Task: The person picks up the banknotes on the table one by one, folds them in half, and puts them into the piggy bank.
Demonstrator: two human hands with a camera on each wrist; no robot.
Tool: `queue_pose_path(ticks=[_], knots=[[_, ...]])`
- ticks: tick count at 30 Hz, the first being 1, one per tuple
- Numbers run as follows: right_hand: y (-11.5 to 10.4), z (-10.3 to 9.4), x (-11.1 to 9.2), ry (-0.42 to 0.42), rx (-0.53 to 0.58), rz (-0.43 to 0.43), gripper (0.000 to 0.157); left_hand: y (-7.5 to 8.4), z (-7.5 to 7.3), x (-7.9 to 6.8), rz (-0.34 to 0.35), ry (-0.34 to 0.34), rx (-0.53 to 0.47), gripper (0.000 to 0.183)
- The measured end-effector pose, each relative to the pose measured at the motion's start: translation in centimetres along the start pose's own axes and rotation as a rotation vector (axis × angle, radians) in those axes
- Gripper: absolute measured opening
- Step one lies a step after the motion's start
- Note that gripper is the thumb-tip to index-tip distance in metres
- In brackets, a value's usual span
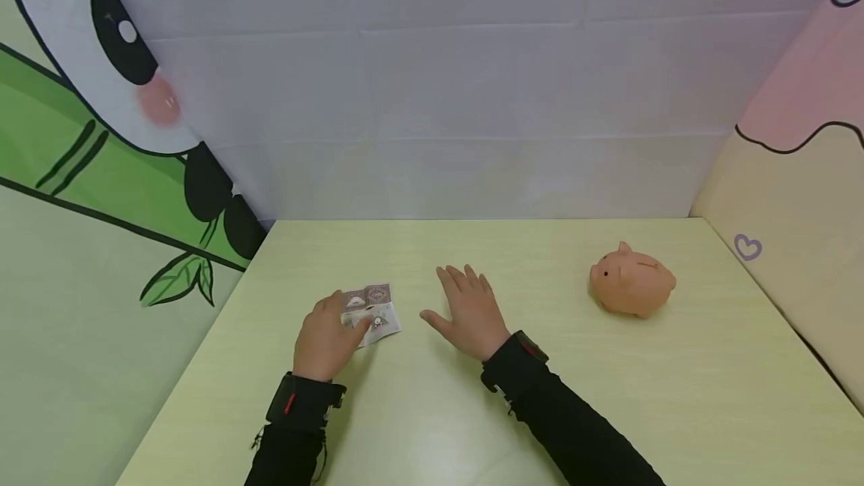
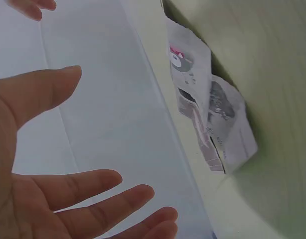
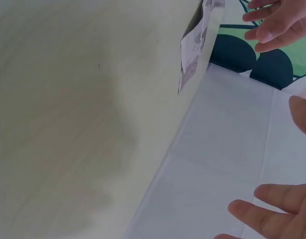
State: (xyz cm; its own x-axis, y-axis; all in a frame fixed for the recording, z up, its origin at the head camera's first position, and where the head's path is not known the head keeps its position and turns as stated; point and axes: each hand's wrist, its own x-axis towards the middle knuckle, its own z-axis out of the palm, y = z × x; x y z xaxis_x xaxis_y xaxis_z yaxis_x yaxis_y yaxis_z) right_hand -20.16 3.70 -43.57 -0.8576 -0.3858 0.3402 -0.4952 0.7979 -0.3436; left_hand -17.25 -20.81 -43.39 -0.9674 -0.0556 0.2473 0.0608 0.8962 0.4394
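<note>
A creased piece of printed paper (image 1: 379, 313) with fold lines and small pictures lies on the table; its raised folds show in the left wrist view, where the paper (image 2: 213, 104) stands apart from the fingers. Over its left side, my left hand (image 1: 328, 340) hovers with thumb and fingers spread, hiding part of it. To the right of the paper, my right hand (image 1: 470, 315) is held above the table, fingers extended and nothing in the palm. In the right wrist view the paper (image 3: 195, 47) appears near the top edge.
An orange-pink piggy bank (image 1: 631, 281) with a slot on its back stands at the table's right rear. The pale wooden table (image 1: 513, 246) meets a light cloth backdrop (image 1: 466, 96). Cartoon-printed panels flank both sides.
</note>
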Motion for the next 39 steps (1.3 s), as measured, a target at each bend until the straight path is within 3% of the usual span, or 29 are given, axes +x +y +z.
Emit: queue_pose_path(ticks=[5,10,14,28,34,39], knots=[[-0.7,0.6,0.3,-0.070,0.170,0.000,0.071,-0.9,-0.1,0.1,-0.059,-0.079,-0.006,0.065],[-1.0,1.1,0.7,-0.178,0.426,0.099,0.069,-1.5,-0.2,0.2,-0.087,-0.143,-0.010,0.070],[-1.1,2.0,1.1,-0.214,0.525,0.156,0.066,-2.0,0.1,0.3,-0.103,-0.176,-0.027,0.069],[-2.5,4.4,2.1,-0.330,0.704,0.210,0.061,-3.1,1.0,1.0,-0.121,-0.197,0.018,0.061],[-2.8,5.1,2.0,-0.347,0.732,0.217,0.060,-3.3,0.9,1.3,-0.140,-0.227,-0.004,0.060],[-2.9,5.2,1.7,-0.351,0.744,0.214,0.060,-3.5,0.7,1.2,-0.102,-0.211,-0.048,0.049]])
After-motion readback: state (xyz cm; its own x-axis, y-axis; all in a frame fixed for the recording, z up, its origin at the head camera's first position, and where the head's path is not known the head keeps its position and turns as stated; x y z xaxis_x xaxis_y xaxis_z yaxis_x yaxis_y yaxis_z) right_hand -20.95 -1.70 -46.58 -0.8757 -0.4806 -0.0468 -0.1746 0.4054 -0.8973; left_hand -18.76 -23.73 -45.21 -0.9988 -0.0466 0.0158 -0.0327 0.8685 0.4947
